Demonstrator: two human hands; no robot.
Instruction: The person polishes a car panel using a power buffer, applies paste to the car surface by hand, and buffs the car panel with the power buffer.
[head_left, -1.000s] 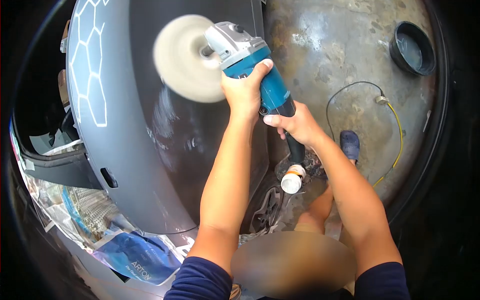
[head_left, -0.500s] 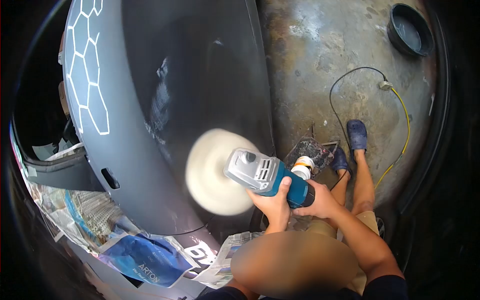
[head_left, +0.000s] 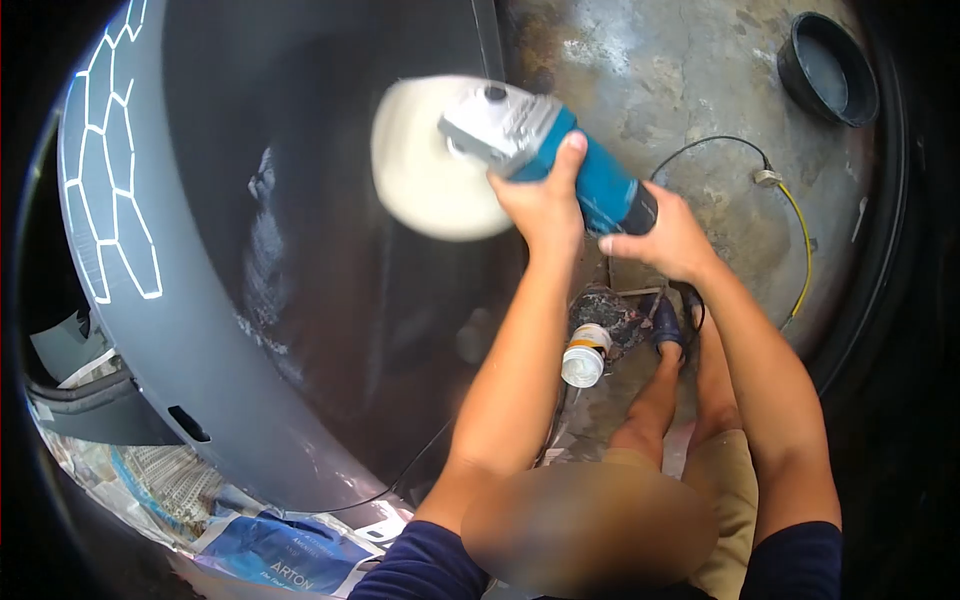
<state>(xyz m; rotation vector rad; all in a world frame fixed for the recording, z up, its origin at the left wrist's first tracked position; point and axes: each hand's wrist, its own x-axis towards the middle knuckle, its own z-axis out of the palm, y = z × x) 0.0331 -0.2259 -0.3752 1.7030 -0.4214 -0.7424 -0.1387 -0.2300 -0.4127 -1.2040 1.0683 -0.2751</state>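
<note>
A blue and silver polisher [head_left: 595,175] is held in both hands. My left hand [head_left: 545,205] grips its body just behind the silver head, thumb on top. Around the black rear end, my right hand [head_left: 672,235] is closed. The round cream pad [head_left: 430,165] is blurred and lies against or just over the dark car panel [head_left: 320,220]; the contact is hidden. Whitish smears [head_left: 265,255] mark the panel to the left of the pad.
White hexagon outlines [head_left: 115,190] run along the car's left part. Newspaper [head_left: 285,550] covers its lower edge. An open white tub [head_left: 585,358] stands near my feet. On the floor are a black basin [head_left: 828,70] and a yellow cable [head_left: 805,240].
Since half a second ago the polisher, with both hands on it, has moved up and away from my body. The view has shifted, so the car appears further left.
</note>
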